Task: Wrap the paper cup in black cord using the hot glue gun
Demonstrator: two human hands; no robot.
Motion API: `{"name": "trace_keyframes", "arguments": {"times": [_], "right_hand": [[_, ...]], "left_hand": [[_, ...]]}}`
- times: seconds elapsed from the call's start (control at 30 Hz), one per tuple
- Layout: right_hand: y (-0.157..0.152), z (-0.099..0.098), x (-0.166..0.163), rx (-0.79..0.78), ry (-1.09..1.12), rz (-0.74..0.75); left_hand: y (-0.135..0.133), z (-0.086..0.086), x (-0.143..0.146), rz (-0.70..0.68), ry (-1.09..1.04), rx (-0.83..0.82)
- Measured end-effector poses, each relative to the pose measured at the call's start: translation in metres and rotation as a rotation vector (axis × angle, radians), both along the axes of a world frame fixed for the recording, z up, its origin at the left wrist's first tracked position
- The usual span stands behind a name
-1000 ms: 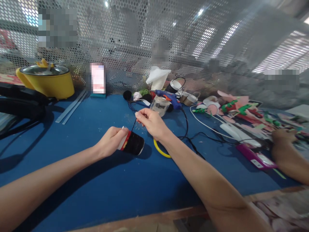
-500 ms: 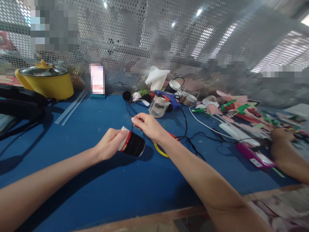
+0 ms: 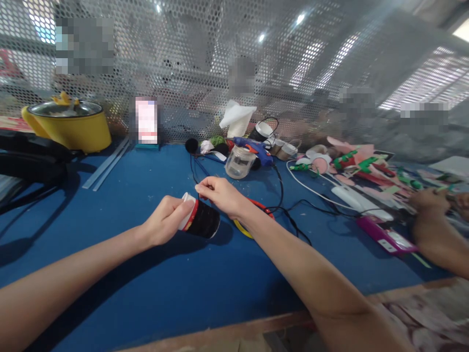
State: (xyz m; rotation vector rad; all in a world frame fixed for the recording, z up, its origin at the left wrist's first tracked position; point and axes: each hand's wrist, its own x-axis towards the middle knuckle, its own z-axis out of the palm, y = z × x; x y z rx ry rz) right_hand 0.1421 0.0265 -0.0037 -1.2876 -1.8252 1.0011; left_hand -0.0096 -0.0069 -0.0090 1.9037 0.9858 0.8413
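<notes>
Tilted on its side just above the table is a paper cup (image 3: 203,220), mostly wrapped in black yarn, with a red and yellow printed band and a white rim showing. My left hand (image 3: 169,218) is closed around its rim end, thumb on top. Just above the cup, my right hand (image 3: 217,193) pinches a strand of black yarn (image 3: 191,168). This strand runs from the cup toward a ball of black yarn (image 3: 191,145) at the back of the table. The right hand's lower fingers are partly hidden.
Behind stand a clear jar (image 3: 239,164), a blue glue gun (image 3: 253,146), white cups (image 3: 237,122) and a phone (image 3: 146,120). Left is a yellow pot (image 3: 69,124). A red and yellow ring (image 3: 244,230) lies under my right forearm. Another person's hand (image 3: 430,203) is among craft pieces at right.
My right hand has moved slightly left and down, closer to the cup, with the yarn still pinched. My left hand and the cup stay nearly in place.
</notes>
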Motion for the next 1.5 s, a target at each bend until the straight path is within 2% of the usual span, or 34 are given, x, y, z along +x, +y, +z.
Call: {"name": "trace_keyframes", "arguments": {"times": [0.37,0.73,0.8,0.93,1.03,1.2,1.37,1.5], "right_hand": [[-0.002,0.001,-0.002,-0.03,-0.04,0.055],[0.004,-0.01,0.004,-0.084,-0.067,0.122],[0.004,-0.011,0.004,-0.1,-0.065,0.123],[0.005,-0.011,0.004,-0.156,-0.036,0.122],[0.007,-0.009,0.004,-0.141,-0.03,0.086],[0.005,0.009,0.01,-0.119,0.011,-0.015],[-0.011,0.027,0.016,0.01,-0.14,0.143],[-0.021,0.021,0.012,0.079,-0.344,0.208]], "left_hand": [[0.001,0.001,-0.001,-0.025,0.006,0.086],[0.0,0.003,-0.003,-0.037,-0.067,0.078],[0.0,0.002,-0.002,-0.016,-0.089,0.021],[0.001,0.002,0.001,0.085,-0.169,-0.195],[0.002,0.005,0.005,0.147,-0.247,-0.334],[0.009,0.009,0.009,0.356,-0.429,-0.483],[0.017,0.01,0.007,0.407,-0.544,-0.656],[0.017,0.012,0.009,0.466,-0.545,-0.743]]}}
